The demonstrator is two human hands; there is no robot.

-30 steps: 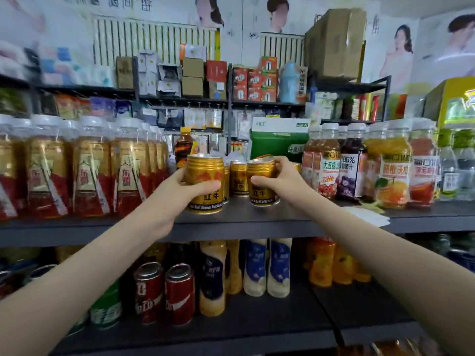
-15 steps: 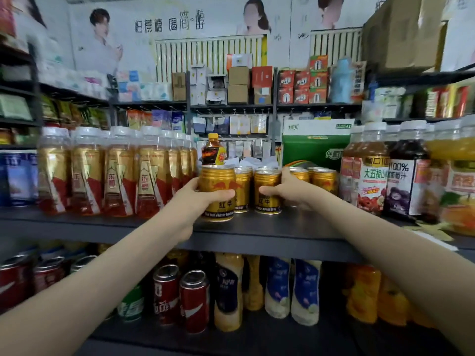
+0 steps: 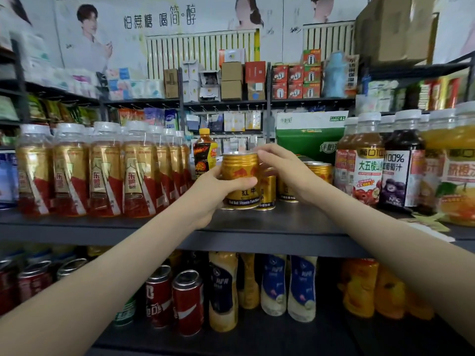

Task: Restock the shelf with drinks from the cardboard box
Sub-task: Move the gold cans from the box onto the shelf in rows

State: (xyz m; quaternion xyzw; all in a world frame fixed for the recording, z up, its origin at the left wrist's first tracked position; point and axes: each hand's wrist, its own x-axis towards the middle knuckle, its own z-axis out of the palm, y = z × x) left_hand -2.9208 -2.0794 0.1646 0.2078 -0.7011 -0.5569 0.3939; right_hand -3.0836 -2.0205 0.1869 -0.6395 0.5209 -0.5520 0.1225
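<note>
**Gold can (image 3: 240, 176) gripped on the middle shelf (image 3: 270, 227)**

The left hand (image 3: 213, 191) wraps the can's side, thumb across its label, base on the dark board. The right hand (image 3: 282, 170) arches over the neighbouring gold cans (image 3: 267, 192), fingertips at the front can's rim; its grip cannot be told. Amber bottles (image 3: 105, 170) stand left, juice bottles (image 3: 367, 160) right.

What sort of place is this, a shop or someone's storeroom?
Most likely a small convenience shop. Dark shelves carry rows of identical bottled drinks facing outward, a person's left hand holds a gold can among matching cans, and advertising posters cover the wall.
</note>
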